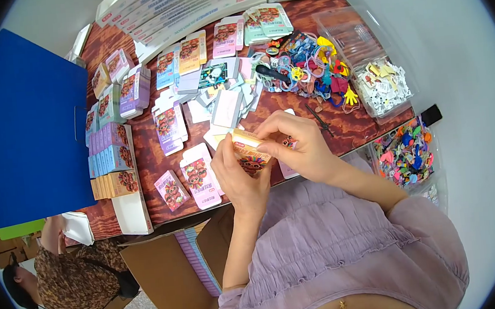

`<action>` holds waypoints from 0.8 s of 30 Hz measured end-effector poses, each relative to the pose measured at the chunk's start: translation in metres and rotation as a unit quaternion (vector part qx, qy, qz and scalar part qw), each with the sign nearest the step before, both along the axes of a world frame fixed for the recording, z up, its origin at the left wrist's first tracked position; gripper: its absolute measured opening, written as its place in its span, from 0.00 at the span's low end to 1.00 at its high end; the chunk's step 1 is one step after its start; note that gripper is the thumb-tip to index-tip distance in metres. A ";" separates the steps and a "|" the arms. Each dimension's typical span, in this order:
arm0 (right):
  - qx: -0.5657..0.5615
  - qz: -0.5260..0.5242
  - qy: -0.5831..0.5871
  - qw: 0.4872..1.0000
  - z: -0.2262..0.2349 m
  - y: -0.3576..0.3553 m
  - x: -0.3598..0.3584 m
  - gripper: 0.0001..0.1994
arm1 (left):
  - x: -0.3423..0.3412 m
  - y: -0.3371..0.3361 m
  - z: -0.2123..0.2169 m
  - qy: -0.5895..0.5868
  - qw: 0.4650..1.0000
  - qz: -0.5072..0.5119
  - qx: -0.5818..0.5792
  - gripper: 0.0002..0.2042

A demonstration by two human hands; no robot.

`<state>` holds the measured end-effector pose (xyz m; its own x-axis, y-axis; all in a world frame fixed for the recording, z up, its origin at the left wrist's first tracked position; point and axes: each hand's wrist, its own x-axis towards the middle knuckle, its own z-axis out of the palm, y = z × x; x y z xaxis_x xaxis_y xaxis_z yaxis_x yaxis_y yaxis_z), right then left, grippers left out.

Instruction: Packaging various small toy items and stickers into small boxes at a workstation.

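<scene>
Red-brown swirls cover the big bench (345,136), just right of a blue board (33,132). Below and right of the board sits an open brown carton (160,286). A heap of bright toys (306,70) lies far to the board's right. Also well right of the board, the left hand (239,180) has its grip wrapped around a little orange box (250,156), and the right hand (302,144) pinches its top corner.
</scene>
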<state>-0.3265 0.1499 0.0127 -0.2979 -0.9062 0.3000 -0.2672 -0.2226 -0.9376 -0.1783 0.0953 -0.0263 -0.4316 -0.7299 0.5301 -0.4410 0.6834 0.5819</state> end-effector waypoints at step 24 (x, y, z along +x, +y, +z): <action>-0.018 0.028 0.024 0.999 -0.005 0.005 -0.004 0.14 | 0.001 0.004 -0.006 -0.027 0.999 0.025 -0.018 0.48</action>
<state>-0.3301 0.1553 0.0077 -0.2320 -0.9092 0.3457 -0.2986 -0.2716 -0.9149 -0.1771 0.0995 -0.0321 -0.4241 -0.7314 0.5340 -0.5044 0.6805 0.5315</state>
